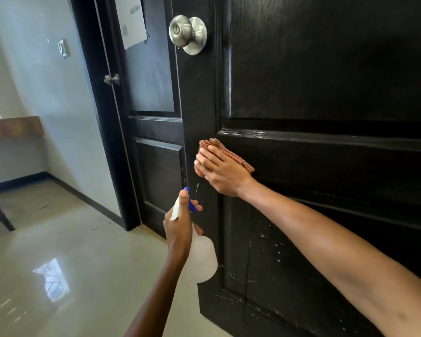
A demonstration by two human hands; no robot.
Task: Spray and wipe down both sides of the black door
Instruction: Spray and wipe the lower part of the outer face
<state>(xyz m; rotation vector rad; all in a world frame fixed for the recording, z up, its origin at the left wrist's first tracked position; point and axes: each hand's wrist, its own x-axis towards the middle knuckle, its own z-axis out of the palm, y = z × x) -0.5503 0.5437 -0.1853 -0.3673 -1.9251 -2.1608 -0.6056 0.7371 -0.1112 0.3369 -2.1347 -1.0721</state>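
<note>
**Head view: one cloth, one spray bottle, two hands on a black door**

Head camera is showing two doors, two knobs, one cloth, one spray bottle, two hands. The black door (326,81) is filling the right side, standing open with its free edge toward the left; its long axis is running upright, tilted by the wide lens. It is looking glossy, panelled, with visible wood grain, and white droplets and streaks are sitting on the lower panel. A round silver knob (188,33) is sticking out near that edge.

The right hand (223,172) is lying flat, fingers together, pressing a folded reddish checked cloth (225,154) against the door, just below the middle rail and near the free edge.

The left hand (180,227) is wrapped tight around the neck of a white spray bottle (202,256) with a blue trigger, nozzle pointing up and away toward the door edge, body hanging down just beside the door.

A second black door (153,93) is standing behind, with a small knob (111,79) and a white paper sheet (131,18) on it. A shiny tiled floor (71,263) is lying to the left.
</note>
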